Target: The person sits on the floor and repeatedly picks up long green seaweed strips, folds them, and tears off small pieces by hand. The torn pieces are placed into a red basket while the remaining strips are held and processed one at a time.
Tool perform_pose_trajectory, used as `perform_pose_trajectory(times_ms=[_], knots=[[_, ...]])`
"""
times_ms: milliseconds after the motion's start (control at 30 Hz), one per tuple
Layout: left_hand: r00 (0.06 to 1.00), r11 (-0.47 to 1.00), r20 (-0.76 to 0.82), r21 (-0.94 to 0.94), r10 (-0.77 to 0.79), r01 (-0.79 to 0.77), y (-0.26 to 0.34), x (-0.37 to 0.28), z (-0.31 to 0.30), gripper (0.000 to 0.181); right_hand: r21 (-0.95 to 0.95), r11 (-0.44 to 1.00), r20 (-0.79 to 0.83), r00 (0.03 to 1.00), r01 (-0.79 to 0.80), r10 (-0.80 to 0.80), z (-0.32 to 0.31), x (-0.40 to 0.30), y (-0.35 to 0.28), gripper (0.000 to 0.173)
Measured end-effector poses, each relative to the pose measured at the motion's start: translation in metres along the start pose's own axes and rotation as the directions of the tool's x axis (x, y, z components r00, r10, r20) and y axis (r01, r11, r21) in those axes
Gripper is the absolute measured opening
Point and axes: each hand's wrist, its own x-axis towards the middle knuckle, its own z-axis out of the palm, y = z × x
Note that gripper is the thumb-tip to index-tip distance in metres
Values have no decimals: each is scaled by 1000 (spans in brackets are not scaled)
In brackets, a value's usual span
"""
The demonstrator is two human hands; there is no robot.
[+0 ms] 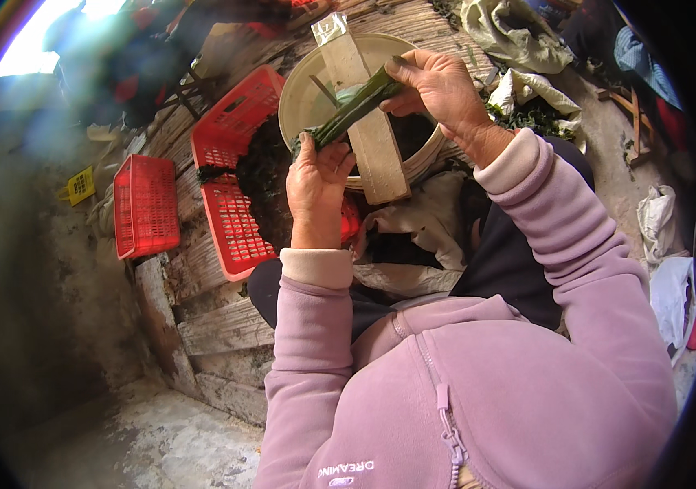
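Observation:
A flattened bundle of dark green leafy strips (357, 111), probably kelp, is stretched between my two hands. My left hand (318, 183) pinches its lower left end between thumb and fingers. The upper right end is gripped by my right hand (439, 88). Under the bundle, a pale board (378, 162) lies across the round rim of a cream-coloured tub (291, 91). Clear wrapping covers the board's far end. A thin stick (323, 90) stands inside the tub, near something pale green that the bundle partly hides. Dark material shows in the tub to the board's right.
Left of the tub, a red plastic crate (216, 211) holds a dark leafy mass (268, 183). A smaller red basket (147, 205) stands farther left on wooden planks (219, 327). Woven sacks (513, 36) and loose greens (528, 116) lie at the upper right. Cloth (427, 214) covers my lap.

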Motion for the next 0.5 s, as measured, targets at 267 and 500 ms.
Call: perform_pose_trajectory(times_ms=[267,500], knots=[[959,883,-253,411,-127,226,11,-17,-13,48,-159,979,180,979,126,-96,0,4,-8,23],[747,348,233,772,623,-532,21,-29,13,21,-16,994,242,965,110,-103,6,-5,-31,25]])
